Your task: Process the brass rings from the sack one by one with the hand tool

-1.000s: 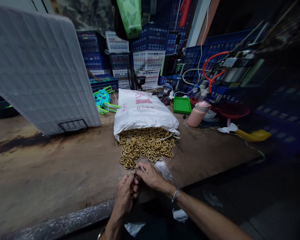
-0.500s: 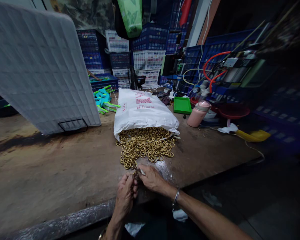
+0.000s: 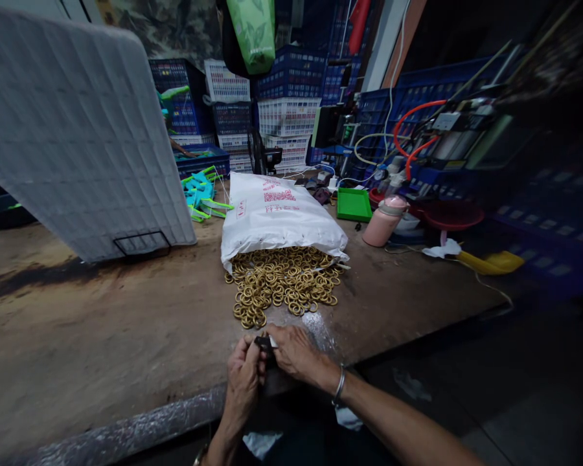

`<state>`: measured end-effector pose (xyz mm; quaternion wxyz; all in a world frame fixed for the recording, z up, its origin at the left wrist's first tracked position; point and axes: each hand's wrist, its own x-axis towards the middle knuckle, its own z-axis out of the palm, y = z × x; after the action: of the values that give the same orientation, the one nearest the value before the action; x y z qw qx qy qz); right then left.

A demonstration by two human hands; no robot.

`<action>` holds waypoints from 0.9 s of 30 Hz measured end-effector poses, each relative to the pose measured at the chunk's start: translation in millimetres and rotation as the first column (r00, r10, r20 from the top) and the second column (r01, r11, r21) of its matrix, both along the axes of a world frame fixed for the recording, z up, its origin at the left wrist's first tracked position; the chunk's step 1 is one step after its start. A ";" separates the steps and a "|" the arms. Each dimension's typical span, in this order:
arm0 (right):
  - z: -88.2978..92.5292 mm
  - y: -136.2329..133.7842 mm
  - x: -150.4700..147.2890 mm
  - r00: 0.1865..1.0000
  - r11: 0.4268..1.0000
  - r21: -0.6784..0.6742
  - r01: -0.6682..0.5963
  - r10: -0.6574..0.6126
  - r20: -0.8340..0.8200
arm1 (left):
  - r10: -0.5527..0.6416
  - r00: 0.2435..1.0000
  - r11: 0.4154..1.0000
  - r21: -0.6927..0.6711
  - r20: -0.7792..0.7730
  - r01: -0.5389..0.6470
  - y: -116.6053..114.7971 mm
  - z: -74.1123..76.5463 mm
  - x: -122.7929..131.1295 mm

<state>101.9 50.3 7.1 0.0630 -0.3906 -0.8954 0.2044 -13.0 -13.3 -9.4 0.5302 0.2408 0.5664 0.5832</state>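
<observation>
My left hand [image 3: 243, 372] is closed, its thumb and fingers pinching a small black piece [image 3: 263, 343] near the front edge of the table. Against it from the right comes my right hand [image 3: 298, 353], also closed, a metal bangle at its wrist. A small whitish bit shows by the right thumb; whether it is held or wrapped on the thumb I cannot tell. What else the right fingers grip is hidden. Just beyond both hands lies a heap of brass-coloured rings [image 3: 276, 285], spilling from the open mouth of a white sack [image 3: 282, 217] with red print.
A tall pale ribbed panel [image 3: 87, 129] stands at the left. Right of the sack are a green tray [image 3: 354, 204], a pink bottle [image 3: 385, 223], a red dish [image 3: 454, 215] and a yellow scoop-like thing [image 3: 495, 263]. Stacked crates [image 3: 290, 116] line the back.
Between my hands a black piece now shows, where a thin brownish bit was seen before. My right hand has shifted slightly. A bright green and teal item now shows beside the panel.
</observation>
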 end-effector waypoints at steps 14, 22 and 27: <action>-24.7 30.2 -2.1 0.994 0.993 0.044 0.112 -0.112 -0.008 | -0.069 0.964 0.997 0.044 0.256 0.060 -7.2 13.0 1.3; -21.1 48.5 -30.0 0.964 0.967 0.079 0.243 -0.231 -0.132 | -0.039 0.910 0.998 0.068 0.412 0.012 -9.9 -1.2 -7.8; -17.4 52.2 -40.8 0.971 0.965 0.113 0.237 -0.233 -0.055 | -0.056 0.870 0.998 0.063 0.490 0.028 -8.8 0.3 -12.1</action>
<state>61.1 102.5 -10.3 0.1285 -0.4852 -0.8518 0.1499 -25.1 -22.1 -9.1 0.6625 0.1114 0.3920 0.6285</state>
